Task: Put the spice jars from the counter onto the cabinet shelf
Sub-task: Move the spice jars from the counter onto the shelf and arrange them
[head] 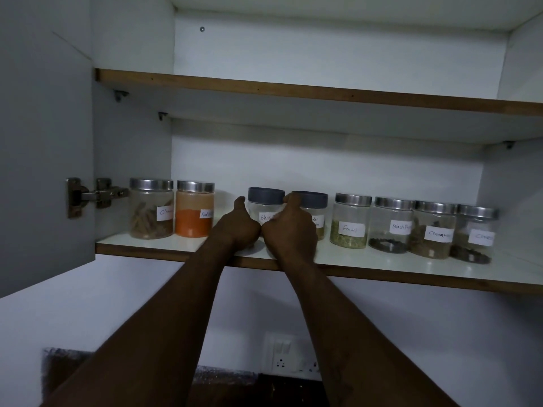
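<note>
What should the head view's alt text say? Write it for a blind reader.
The left hand and right hand hold a grey-lidded jar mid-row on the lower cabinet shelf. Labelled spice jars flank it: two steel-lidded jars on the left, a second grey-lidded jar and four steel-lidded jars on the right.

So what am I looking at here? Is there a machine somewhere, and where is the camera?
There is no machine. A person does the job with bare hands, and the one picture comes from a camera worn on the head, looking into an open cabinet. The left hand and the right hand reach to the lower shelf, one on each side of a grey-lidded jar. They seem to hold it between them, but the fingers are hidden, so I cannot be sure. More labelled spice jars stand in a row on that shelf, such as the orange powder jar on the left and the Fennel jar on the right.
</note>
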{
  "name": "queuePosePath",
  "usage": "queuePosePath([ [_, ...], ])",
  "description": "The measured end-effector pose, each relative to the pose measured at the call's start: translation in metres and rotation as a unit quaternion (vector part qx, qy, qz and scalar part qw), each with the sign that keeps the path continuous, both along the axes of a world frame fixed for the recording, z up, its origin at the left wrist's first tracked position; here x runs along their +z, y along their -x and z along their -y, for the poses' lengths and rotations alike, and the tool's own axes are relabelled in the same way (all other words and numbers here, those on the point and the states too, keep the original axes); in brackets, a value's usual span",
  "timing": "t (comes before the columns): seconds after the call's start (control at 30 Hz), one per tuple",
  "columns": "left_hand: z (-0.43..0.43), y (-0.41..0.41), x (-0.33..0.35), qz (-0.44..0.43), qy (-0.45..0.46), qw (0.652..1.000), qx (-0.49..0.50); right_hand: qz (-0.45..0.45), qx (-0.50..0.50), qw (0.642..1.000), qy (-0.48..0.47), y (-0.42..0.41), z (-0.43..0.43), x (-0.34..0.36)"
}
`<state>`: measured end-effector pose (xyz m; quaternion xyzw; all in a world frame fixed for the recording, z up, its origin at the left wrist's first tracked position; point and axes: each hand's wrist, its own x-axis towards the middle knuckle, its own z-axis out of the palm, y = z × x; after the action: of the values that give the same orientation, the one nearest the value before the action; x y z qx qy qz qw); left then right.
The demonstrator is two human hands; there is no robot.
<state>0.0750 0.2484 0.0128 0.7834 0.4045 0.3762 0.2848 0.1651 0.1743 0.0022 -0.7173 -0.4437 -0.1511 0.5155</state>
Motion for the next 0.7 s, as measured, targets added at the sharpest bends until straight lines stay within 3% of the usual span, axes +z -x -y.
queuePosePath([
  [0.13,0.02,0.018,-0.014,0.163,-0.146,0.966,0.137,0.021,0.025,0.999,-0.012,-0.002,-0.002,-0.001],
  [0.23,0.026,0.046,-0.028,0.178,-0.216,0.924,0.26,0.061,0.093,0.993,0.037,0.001,-0.012,-0.004],
  [0.4,0.011,0.08,-0.024,0.091,-0.149,0.943,0.282,0.107,0.173,0.962,0.18,0.024,-0.037,0.0],
  [0.6,-0.004,0.077,-0.013,0.092,-0.091,0.962,0.241,0.056,0.266,0.94,0.205,0.056,-0.064,0.008],
  [0.7,-0.022,0.08,-0.009,0.038,-0.039,0.973,0.226,0.028,0.277,0.941,0.191,0.053,-0.069,0.008],
])
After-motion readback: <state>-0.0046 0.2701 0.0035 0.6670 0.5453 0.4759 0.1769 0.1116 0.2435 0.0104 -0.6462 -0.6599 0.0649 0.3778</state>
